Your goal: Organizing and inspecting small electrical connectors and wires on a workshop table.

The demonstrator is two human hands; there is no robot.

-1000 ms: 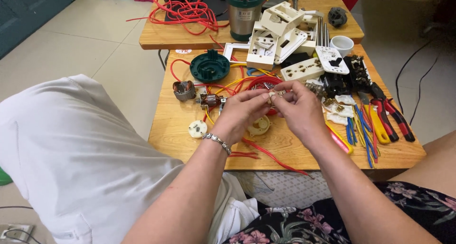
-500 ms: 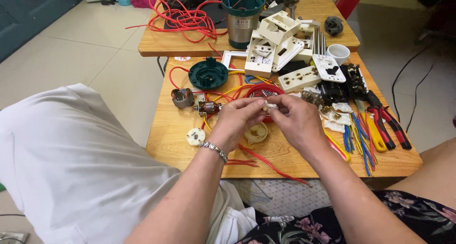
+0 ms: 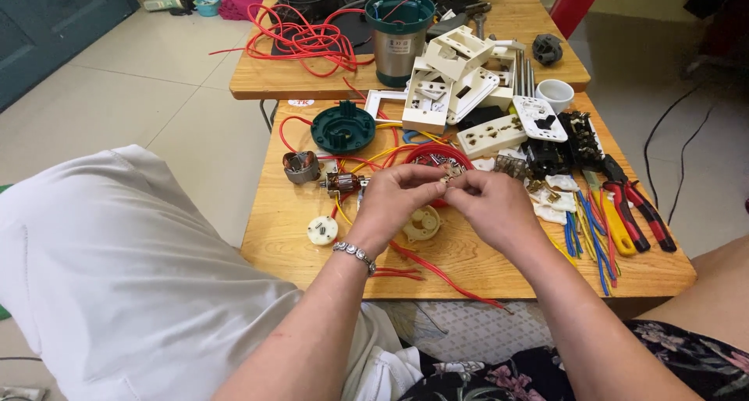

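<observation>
My left hand (image 3: pixel 398 202) and my right hand (image 3: pixel 491 206) meet above the wooden table (image 3: pixel 460 260), fingertips pinched together on a small metal part (image 3: pixel 451 176). The part is tiny and mostly hidden by my fingers. A bracelet sits on my left wrist. Under my hands lie a cream round plastic piece (image 3: pixel 423 223) and a red bowl (image 3: pixel 437 155) with small parts. A motor rotor (image 3: pixel 342 184) with copper windings lies just left of my left hand.
A green round cap (image 3: pixel 343 128), a metal ring (image 3: pixel 301 167) and a white disc (image 3: pixel 322 230) lie at the left. White switch and socket plates (image 3: pixel 460 73), a steel motor can (image 3: pixel 399 38), red wire (image 3: pixel 304 38), pliers (image 3: pixel 632 206) and coloured wire pieces (image 3: pixel 585 237) crowd the back and right.
The view has shifted a little; my hands stay together over the same spot, still working the small part between the fingertips.
</observation>
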